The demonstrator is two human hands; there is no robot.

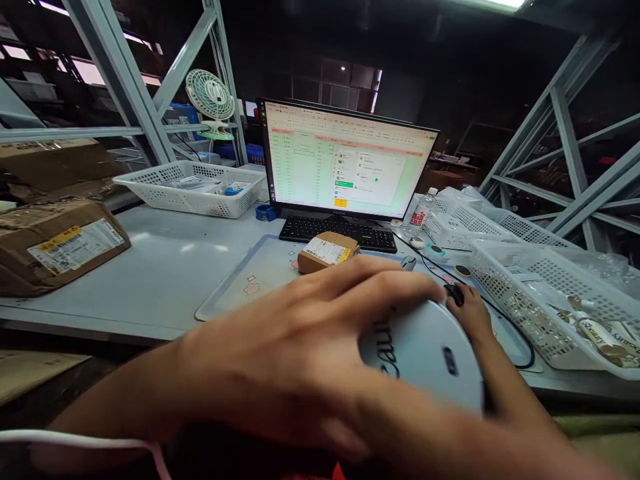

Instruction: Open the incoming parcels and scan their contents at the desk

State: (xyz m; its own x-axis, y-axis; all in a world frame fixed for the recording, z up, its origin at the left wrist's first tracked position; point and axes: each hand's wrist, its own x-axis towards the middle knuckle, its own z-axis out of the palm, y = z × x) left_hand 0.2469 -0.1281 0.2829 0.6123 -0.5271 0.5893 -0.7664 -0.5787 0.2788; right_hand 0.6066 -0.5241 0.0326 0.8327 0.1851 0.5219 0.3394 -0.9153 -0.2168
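My left hand (300,333) reaches across the foreground, slightly blurred. Its fingers and thumb grip a round, pale blue object (430,367) with black script lettering and a small dark oblong mark. Part of the lettering is covered by the fingers. Farther off on the right, my right hand (473,313) rests curled over a black computer mouse (454,294). A small brown cardboard box (327,252) with a white and yellow label sits beyond the left fingers, in front of the black keyboard (295,229).
A lit monitor (345,163) stands behind the keyboard. White baskets stand at left (190,200) and right (555,333), the right one holding bottles. A larger taped carton (65,247) lies on the left. A plastic bottle (424,208), mouse cable and fan (210,97) are also around.
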